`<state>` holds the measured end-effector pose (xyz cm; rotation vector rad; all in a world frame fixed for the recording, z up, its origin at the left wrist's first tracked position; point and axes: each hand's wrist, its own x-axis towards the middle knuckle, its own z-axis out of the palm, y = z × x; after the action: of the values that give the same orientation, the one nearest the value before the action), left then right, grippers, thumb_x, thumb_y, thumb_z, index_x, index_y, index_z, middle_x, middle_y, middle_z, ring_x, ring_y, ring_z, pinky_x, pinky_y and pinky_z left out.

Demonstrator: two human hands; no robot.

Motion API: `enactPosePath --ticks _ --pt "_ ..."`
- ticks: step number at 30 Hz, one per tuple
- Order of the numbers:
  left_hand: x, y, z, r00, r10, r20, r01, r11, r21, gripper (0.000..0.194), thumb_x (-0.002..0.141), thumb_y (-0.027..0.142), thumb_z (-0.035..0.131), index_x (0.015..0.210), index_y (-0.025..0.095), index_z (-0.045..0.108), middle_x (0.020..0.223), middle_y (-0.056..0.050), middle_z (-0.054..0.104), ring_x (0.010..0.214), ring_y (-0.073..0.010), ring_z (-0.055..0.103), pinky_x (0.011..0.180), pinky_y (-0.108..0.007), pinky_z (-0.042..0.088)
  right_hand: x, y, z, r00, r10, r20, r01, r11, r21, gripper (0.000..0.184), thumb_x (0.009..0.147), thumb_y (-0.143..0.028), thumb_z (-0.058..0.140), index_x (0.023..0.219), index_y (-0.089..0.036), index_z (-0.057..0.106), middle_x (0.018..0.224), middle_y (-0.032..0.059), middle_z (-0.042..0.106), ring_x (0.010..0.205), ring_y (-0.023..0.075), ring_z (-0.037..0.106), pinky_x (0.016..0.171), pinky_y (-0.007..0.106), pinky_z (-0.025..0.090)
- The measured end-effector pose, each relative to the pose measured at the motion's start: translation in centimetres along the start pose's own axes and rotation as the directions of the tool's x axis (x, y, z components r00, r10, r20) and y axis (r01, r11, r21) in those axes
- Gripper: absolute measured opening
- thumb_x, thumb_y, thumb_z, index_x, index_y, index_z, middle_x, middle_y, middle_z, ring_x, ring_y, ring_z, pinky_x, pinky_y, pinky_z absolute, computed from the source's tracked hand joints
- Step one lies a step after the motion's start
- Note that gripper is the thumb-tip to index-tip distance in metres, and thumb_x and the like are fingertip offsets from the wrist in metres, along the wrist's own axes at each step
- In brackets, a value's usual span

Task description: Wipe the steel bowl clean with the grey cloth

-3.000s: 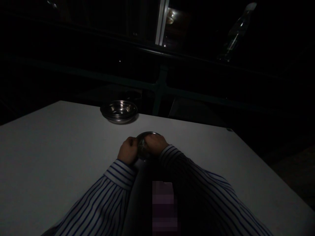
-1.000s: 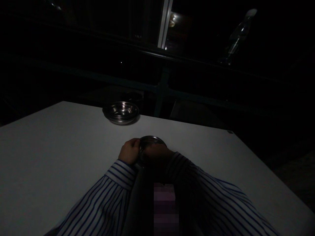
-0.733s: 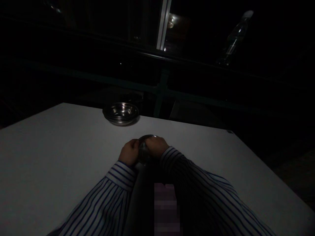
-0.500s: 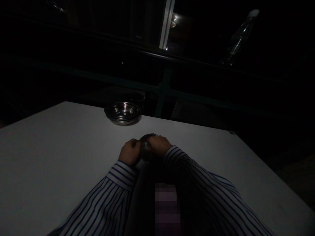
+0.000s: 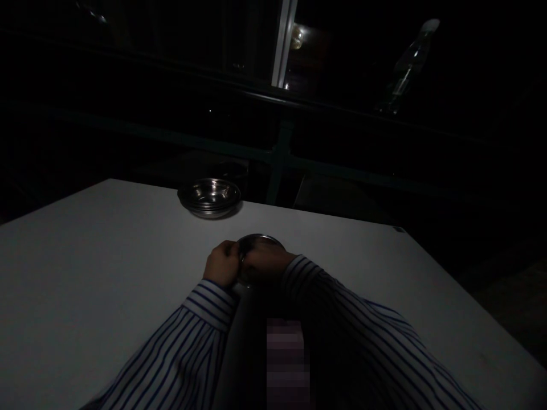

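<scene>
A shiny metal bowl (image 5: 268,237) is in front of me at the near part of the white table, partly covered by my hands. My left hand (image 5: 222,263) is closed on the bowl's left rim. Over the bowl's inside is my right hand (image 5: 264,262), slightly blurred, its fingers curled down and pressed together. Whatever those fingers hold, if anything, is hidden in the dark. Both arms wear striped sleeves.
Near the far edge of the white table (image 5: 128,256) stands a stack of metal bowls (image 5: 209,212). Beyond the table a dark rail (image 5: 280,149) crosses the view. A clear bottle (image 5: 408,68) with a white cap is at upper right. The room is very dim.
My right hand has moved left and down over the bowl's inside, uncovering more of its far rim. My left hand stays at the left rim. The view has shifted slightly.
</scene>
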<state>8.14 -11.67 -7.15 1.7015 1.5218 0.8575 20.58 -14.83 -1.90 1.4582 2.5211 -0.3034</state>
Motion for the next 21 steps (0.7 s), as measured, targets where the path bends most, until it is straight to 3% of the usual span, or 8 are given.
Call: enactPosePath --ticks 5,9,14,21 --pt "-0.1 0.1 0.2 1.0 0.026 0.015 -0.025 0.999 -0.028 0.033 0.078 0.031 0.041 0.094 0.016 0.066 0.094 -0.01 0.07 0.085 -0.0209 0.063 0.073 -0.028 0.047 -0.8 0.4 -0.1 0.997 0.02 0.071 -0.021 1.0 0.009 0.021 0.076 -0.022 0.051 0.088 -0.021 0.068 0.093 0.006 0.067 0.081 0.0191 0.062 0.065 0.027 0.044" --pt "-0.1 0.0 0.1 0.998 0.053 0.03 -0.052 0.998 -0.039 0.037 0.079 0.031 0.039 0.099 0.015 0.066 0.099 -0.011 0.069 0.092 -0.0215 0.062 0.079 -0.029 0.046 -0.2 -0.1 0.2 0.995 0.09 -0.044 -0.09 0.996 0.02 0.026 0.08 -0.024 0.044 0.094 -0.017 0.065 0.101 0.0086 0.065 0.089 0.0186 0.061 0.074 0.027 0.044" --pt "-0.1 0.0 0.0 0.996 0.071 0.044 -0.069 0.997 -0.045 0.038 0.079 0.031 0.038 0.099 0.014 0.066 0.098 -0.011 0.069 0.089 -0.0218 0.063 0.077 -0.029 0.047 0.7 -0.1 0.3 0.947 0.26 -0.189 -0.261 0.965 0.023 0.032 0.081 -0.02 0.039 0.102 -0.014 0.061 0.107 0.0129 0.062 0.097 0.0213 0.058 0.079 0.031 0.044" --pt "-0.3 0.4 0.0 0.999 0.04 0.027 -0.039 0.999 -0.024 0.038 0.079 0.03 0.037 0.099 0.014 0.065 0.098 -0.011 0.069 0.089 -0.0219 0.063 0.077 -0.029 0.046 0.6 0.2 0.2 0.917 0.339 -0.21 -0.345 0.939 0.011 0.03 0.08 -0.018 0.04 0.099 -0.012 0.062 0.103 0.0162 0.063 0.092 0.0239 0.06 0.075 0.033 0.046"
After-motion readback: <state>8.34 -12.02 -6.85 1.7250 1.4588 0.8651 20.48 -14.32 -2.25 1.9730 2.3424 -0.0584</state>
